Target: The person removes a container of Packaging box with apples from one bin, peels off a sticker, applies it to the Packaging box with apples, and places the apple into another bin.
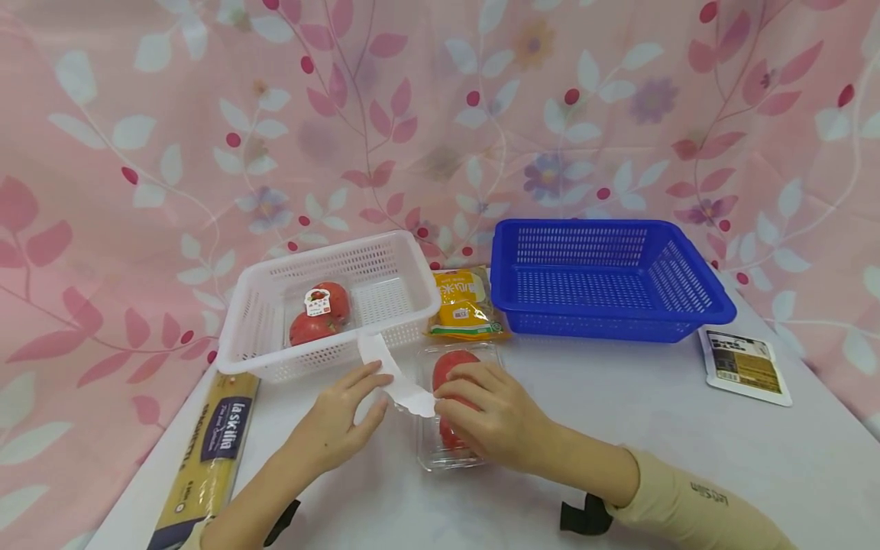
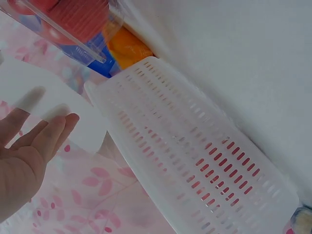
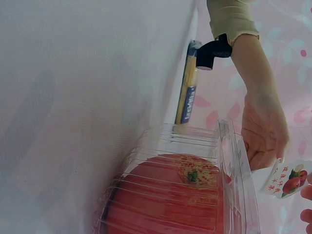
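A white strip of labels (image 1: 395,382) stretches between both hands, above a clear plastic box (image 1: 433,454) of round red fruits (image 1: 454,369). My left hand (image 1: 337,424) pinches the strip near its middle. In the left wrist view the fingers overlap its pale face (image 2: 73,122). My right hand (image 1: 491,416) is over the box, its fingertips pinching the strip's near end. The right wrist view shows a printed label (image 3: 287,180), with red fruit and writing, between the two hands. Beneath the hands, the box lid (image 3: 236,185) stands close.
A white basket (image 1: 264,359) at the back left holds another labelled box of red fruits (image 1: 312,328). A blue basket (image 1: 612,325) stands at the back right. Between them lies a yellow food packet (image 1: 464,309). Spaghetti (image 1: 206,458) lies on the left, a white-edged pouch (image 1: 745,367) on the right.
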A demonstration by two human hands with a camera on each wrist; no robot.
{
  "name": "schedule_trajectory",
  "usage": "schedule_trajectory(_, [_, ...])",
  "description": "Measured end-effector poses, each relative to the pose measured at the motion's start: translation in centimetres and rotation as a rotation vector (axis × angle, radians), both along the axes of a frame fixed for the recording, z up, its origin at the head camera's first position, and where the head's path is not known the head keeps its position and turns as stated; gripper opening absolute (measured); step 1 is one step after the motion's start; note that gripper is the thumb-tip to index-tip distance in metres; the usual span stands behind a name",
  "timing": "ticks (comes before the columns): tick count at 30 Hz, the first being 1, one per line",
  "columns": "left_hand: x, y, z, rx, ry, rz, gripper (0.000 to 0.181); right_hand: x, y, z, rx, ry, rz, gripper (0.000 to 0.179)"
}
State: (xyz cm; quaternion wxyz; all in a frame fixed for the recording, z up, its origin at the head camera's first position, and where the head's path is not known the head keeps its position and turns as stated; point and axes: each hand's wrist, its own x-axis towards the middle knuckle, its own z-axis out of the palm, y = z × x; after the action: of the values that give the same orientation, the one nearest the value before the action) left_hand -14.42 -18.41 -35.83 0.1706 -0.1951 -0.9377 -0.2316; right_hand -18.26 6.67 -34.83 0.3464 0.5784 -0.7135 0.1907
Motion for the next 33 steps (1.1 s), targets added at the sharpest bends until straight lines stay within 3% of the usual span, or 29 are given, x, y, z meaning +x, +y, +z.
schedule_trajectory(5, [-0.1,-0.4,-0.4,0.005,-0.046,0.068,0.028,0.1,-0.1,-0.1,-0.018,0.009,0.031,0.020])
schedule_trajectory(11, [-0.4,-1.0,-0.8,-0.027,-0.083,0.106,0.026,0.1,-0.1,-0.2,-0.044,-0.030,0.045,0.013])
schedule_trajectory(17, [-0.7,-1.6,-1.7,-0.081,-0.114,0.135,0.024,-0.5,0.0,-0.4,-0.066,-0.131,0.030,0.008])
schedule_trajectory(21, [-0.8,-1.7,-2.1,-0.148,-0.176,0.146,0.026,-1.2,0.2,-0.5,-0.071,-0.207,0.001,0.019])
schedule_trajectory(26, [-0.8,-1.6,-2.3,-0.227,-0.208,0.137,0.026,-2.0,0.4,-0.5,-0.074,-0.346,-0.040,0.020])
schedule_trajectory(30, [-0.7,-1.2,-2.2,-0.266,-0.164,0.126,0.028,-2.8,0.6,-0.4,-0.067,-0.501,-0.077,0.017])
schedule_trajectory(33, [-0.7,-0.8,-2.0,-0.275,-0.055,0.080,0.029,-3.5,0.8,-0.5,-0.065,-0.600,-0.080,0.016])
